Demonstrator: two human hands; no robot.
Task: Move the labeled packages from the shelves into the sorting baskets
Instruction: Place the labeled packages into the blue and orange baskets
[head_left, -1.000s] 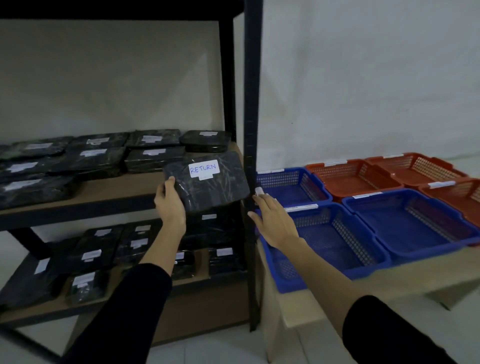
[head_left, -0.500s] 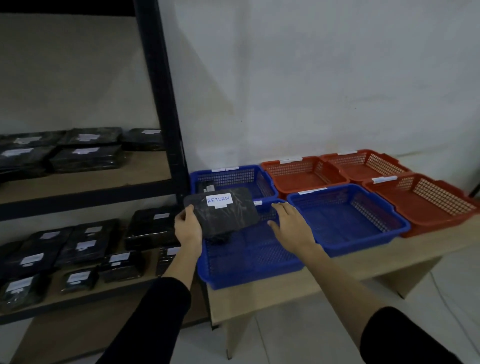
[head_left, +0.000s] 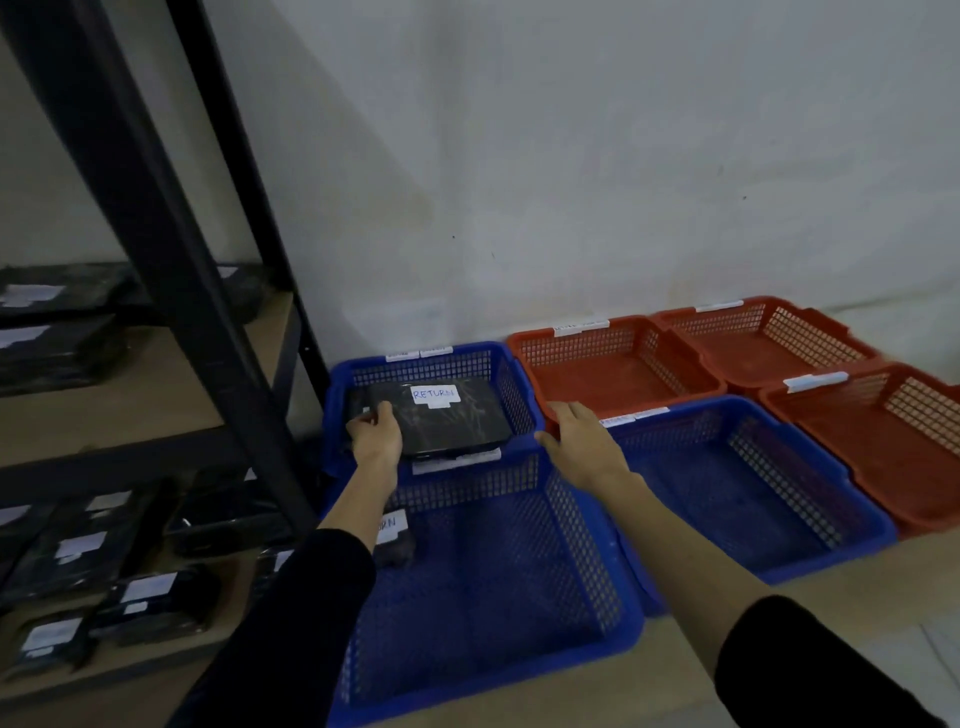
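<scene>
Fingers (head_left: 383, 415) of the left hand (head_left: 375, 439) curled over the near left corner of a black package (head_left: 457, 421), grasping it as it lay low inside the far blue basket (head_left: 426, 358). Its white label (head_left: 435, 395), reading RETURN, faced up just beyond those fingers. A second dark package seemed to lie beneath it, though how much of it showed could not be told.

Just right of the held package, the right hand (head_left: 584, 441) hovered with its fingers (head_left: 569, 415) straight and released, holding nothing, over the spot where the far blue basket met the first red basket (head_left: 613, 364) and the right blue basket (head_left: 737, 467).

Nearer than both hands stood the near blue basket (head_left: 493, 582), with a small dark package (head_left: 395, 540) partly hidden behind the left forearm; its label showed only the letters RN. Beyond the right hand's fingers, two more red baskets (head_left: 763, 332) (head_left: 883, 426) sat on the wooden desk (head_left: 831, 587).

Left of the left hand's fingers rose the black shelf (head_left: 182, 270), its boards carrying more wrapped black packages (head_left: 150, 603) with white labels.
</scene>
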